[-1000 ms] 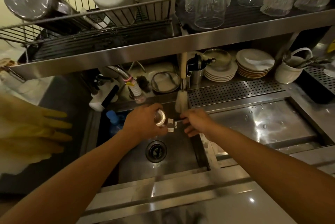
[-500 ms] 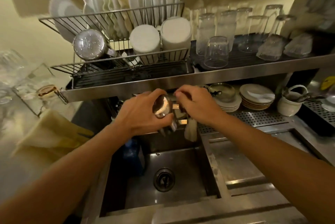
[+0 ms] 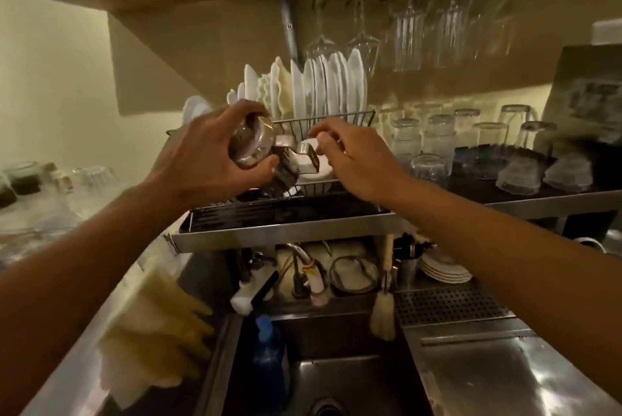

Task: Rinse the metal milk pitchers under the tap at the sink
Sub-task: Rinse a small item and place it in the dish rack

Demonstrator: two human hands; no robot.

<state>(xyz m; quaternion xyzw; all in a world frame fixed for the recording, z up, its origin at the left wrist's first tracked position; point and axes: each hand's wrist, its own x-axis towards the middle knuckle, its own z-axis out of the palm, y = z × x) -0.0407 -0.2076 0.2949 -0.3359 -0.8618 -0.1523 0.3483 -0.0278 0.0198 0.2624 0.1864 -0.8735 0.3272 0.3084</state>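
My left hand (image 3: 205,160) is curled round a small metal milk pitcher (image 3: 250,143), gripping its body with the base turned toward me and the handle side pointing right. It is held up in front of the wire dish rack (image 3: 336,119) on the steel shelf (image 3: 289,234), well above the sink (image 3: 353,378). My right hand (image 3: 350,160) sits just beside it with fingers bent toward the pitcher's handle, which is blurred; I cannot tell whether they pinch it or only hover against it. I judge the rinse of this pitcher to be over and the step in hand to be racking it. The next move calls for tipping it mouth down and finding a free slot among the upright white plates (image 3: 319,86) and the white cups low in the rack without knocking them. If more pitchers wait, my hands must then drop back to the tap (image 3: 301,256) below the shelf. Further out, yellow rubber gloves (image 3: 158,324) hang over the left counter edge, a blue bottle (image 3: 267,341) stands in the sink's left corner, and upturned glasses (image 3: 471,143) fill the shelf to the right. A small coloured label wraps the tap, but I can read no writing or brand anywhere.
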